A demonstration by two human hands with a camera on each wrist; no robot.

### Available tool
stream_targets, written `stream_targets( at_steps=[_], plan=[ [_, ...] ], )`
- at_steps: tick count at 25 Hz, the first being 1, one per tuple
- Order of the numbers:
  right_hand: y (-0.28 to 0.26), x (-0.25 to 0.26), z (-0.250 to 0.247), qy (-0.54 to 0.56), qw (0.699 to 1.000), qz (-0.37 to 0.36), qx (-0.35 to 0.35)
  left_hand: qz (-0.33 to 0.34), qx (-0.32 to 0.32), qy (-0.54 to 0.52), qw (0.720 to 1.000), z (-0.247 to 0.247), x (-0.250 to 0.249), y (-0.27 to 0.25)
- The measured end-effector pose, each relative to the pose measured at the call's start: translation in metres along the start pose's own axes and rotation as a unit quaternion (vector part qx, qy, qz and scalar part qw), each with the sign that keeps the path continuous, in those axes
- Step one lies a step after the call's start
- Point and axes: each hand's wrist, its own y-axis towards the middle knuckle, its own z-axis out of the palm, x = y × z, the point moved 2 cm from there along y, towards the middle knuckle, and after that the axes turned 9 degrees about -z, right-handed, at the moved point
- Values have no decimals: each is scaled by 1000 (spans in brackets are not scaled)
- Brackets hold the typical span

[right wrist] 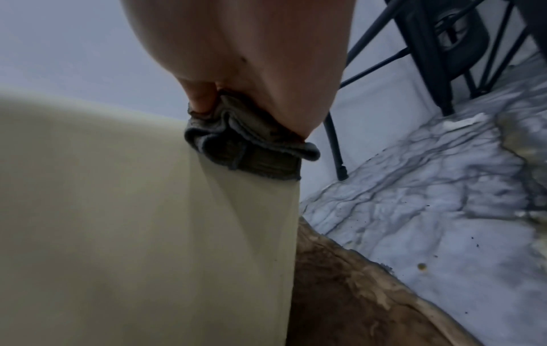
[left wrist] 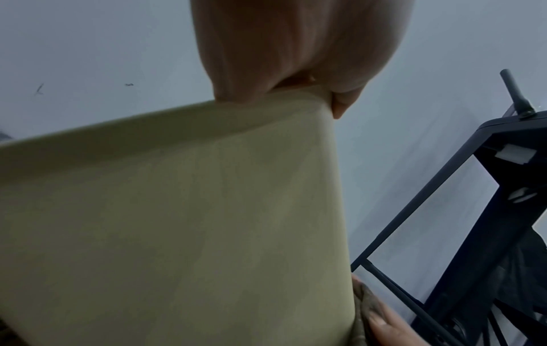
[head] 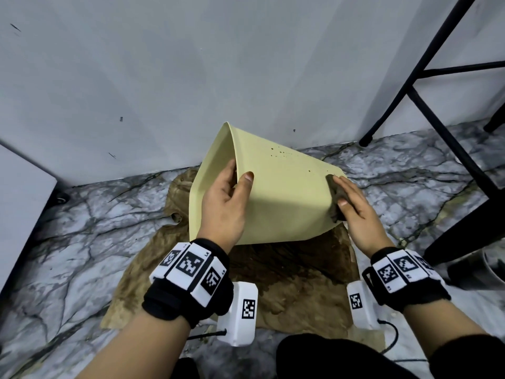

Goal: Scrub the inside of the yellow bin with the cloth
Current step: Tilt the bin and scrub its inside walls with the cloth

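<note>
Head view shows a grey-veined marble floor (head: 82, 214) meeting a pale wall (head: 164, 64), with a wet, brown-stained mat or cloth sheet (head: 300, 274) spread on it, probably there to catch dirty run-off. On that sheet lies the yellow bin (head: 284, 192), tipped on its side with its mouth turned to the left and away, so its inside is hidden in every view. Its plastic is smooth, matte and flat-walled with rounded corners; small dark specks dot the upper wall. Black metal chair legs (head: 426, 105) stand well apart to the right. The left hand (head: 226, 203) grips the bin's rim, thumb on the outer wall and fingers curled inside, apparently to steady the tilted bin. The right hand (head: 355, 212) presses a bunched, dark grey cloth (head: 336, 201) against the bin's base-end edge, fingers closed round it; the right wrist view shows its ribbed, soggy folds. Judging by this, the cloth works the outside, and the interior scrub is not under way.
</note>
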Motion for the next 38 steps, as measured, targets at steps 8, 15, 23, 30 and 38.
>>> stream_targets(
  at_steps=[8,15,23,30,38],
  plan=[
    [-1,83,37,15,991,-128,28,13,7,1,1000,10,-2,-2],
    [13,102,53,11,977,-197,80,10,16,-19,1000,5,-3,0],
    [17,31,14,8,998,-55,20,11,26,-6,1000,-2,-4,2],
    [11,18,0,13,1000,4,5,-5,51,50,997,2,-21,6],
    [-4,53,25,14,999,-43,-13,12,-27,22,999,3,-24,9]
  ],
)
